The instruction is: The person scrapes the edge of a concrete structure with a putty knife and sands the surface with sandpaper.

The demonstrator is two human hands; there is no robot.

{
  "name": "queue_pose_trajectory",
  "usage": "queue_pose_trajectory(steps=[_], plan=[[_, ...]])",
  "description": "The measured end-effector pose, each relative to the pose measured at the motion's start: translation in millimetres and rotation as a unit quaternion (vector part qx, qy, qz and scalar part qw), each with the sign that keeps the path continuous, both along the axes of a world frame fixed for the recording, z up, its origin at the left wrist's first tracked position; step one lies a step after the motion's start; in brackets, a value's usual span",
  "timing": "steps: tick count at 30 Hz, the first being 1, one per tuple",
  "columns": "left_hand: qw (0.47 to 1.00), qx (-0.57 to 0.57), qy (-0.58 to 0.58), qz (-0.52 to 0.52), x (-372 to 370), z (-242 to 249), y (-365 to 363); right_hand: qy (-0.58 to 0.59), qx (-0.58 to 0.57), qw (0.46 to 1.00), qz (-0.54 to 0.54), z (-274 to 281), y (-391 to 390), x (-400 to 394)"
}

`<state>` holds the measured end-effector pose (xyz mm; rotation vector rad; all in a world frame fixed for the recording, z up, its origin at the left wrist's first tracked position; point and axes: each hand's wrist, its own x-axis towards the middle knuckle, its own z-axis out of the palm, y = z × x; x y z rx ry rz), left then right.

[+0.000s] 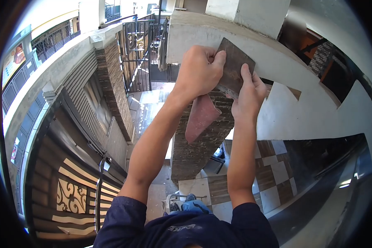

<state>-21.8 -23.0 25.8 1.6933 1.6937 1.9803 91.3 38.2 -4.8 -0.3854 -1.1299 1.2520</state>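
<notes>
At the pillar [198, 153] top, both hands press a dark tile [235, 66] against the beam [277, 66]: left hand [198, 70] pinches its left edge, right hand [248, 97] props below; tile unseated, pillar face mostly clad

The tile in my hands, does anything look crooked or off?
The dark tile is held tilted, one corner up, by the left hand and right hand, not square with the tiled column below. Behind it, the plaster wall has bare, untiled patches with stepped edges.
</notes>
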Motion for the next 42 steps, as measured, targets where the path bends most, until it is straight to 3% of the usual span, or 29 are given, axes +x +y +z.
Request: queue_pose_trajectory(steps=[4,6,10,17,22,28,37,39,42], plan=[[0.999,0.048,0.007,-0.006,-3,2,1,0.054,-0.003,0.999,0.002,-11,9,-11],[0.997,0.027,0.071,0.027,-6,12,2,0.071,-0.005,0.997,-0.001,-5,13,-15],[0.999,0.045,0.023,-0.004,-3,4,7,0.069,-0.009,0.998,0.000,-7,8,-11],[0.998,0.033,0.042,0.013,7,2,4,0.075,-0.036,0.996,-0.012,-11,10,-4],[0.998,0.039,0.045,0.013,4,-13,7,0.034,0.008,0.998,-0.050,-26,22,-5],[0.998,0.050,-0.042,0.009,16,-8,11,-0.022,0.059,0.997,-0.045,-1,24,13],[0.998,0.006,-0.054,-0.022,14,-9,13,-0.038,0.033,0.998,-0.044,8,21,16],[0.991,0.096,-0.082,-0.048,14,-11,21,-0.032,0.049,0.997,-0.050,6,28,14],[0.994,0.108,-0.022,0.002,9,12,23,-0.014,0.065,0.994,-0.086,19,24,8]])
